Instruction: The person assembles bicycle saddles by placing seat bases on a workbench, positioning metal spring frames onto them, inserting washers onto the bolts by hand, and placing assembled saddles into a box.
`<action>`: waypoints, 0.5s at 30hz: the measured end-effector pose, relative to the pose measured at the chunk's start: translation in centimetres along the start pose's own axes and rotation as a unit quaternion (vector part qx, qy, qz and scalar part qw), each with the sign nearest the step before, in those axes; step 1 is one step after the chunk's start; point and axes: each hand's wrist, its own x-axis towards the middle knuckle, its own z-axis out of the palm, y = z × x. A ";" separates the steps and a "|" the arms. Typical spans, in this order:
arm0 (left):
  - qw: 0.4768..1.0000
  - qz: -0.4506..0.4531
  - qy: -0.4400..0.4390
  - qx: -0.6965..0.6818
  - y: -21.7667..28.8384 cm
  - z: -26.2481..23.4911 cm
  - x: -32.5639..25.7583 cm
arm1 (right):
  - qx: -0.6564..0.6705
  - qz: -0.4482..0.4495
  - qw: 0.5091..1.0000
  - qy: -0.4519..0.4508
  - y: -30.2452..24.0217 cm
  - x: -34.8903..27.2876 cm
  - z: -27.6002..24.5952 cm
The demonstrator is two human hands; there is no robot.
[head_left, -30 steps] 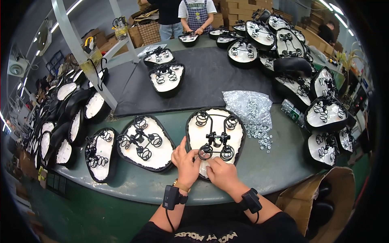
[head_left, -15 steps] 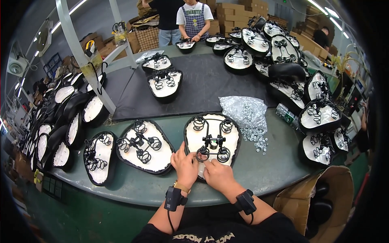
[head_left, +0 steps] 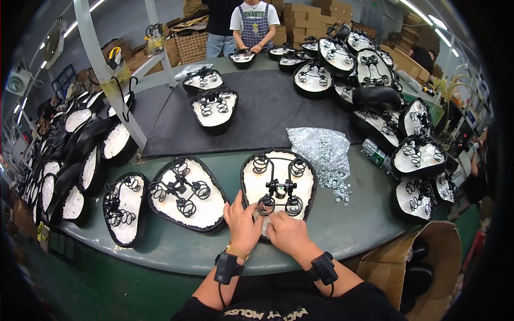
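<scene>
An upside-down bicycle saddle [head_left: 252,184] lies in front of me, its white underside and black spring frame facing up. Around its near left edge are the fingers of my left hand [head_left: 244,223], some on the rim and others reaching to the near left coil spring [head_left: 264,207]. My right hand [head_left: 289,234] is closed, thumb and forefinger pinched at the same coil; whatever they grip there is too small or hidden to make out. Two more upturned saddles, a wide one [head_left: 206,207] and a tilted one [head_left: 126,227], lie to the left.
Loose nuts [head_left: 336,188] spill from a clear plastic bag [head_left: 313,140] beyond the saddle. Stacked saddles [head_left: 419,155] stand right, others [head_left: 77,200] left. A metal post [head_left: 101,59] rises at left. An open carton [head_left: 383,265] stands below right. Across the table a person [head_left: 255,24] handles another saddle.
The whole view has shifted slightly, so things sit a little farther left. Both hands stay at the same coil spring, with almost no movement against the saddle.
</scene>
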 end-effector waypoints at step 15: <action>0.970 0.136 -0.063 0.189 3.4 -3.1 -0.9 | 0.006 0.026 1.000 0.017 0.3 -0.4 0.6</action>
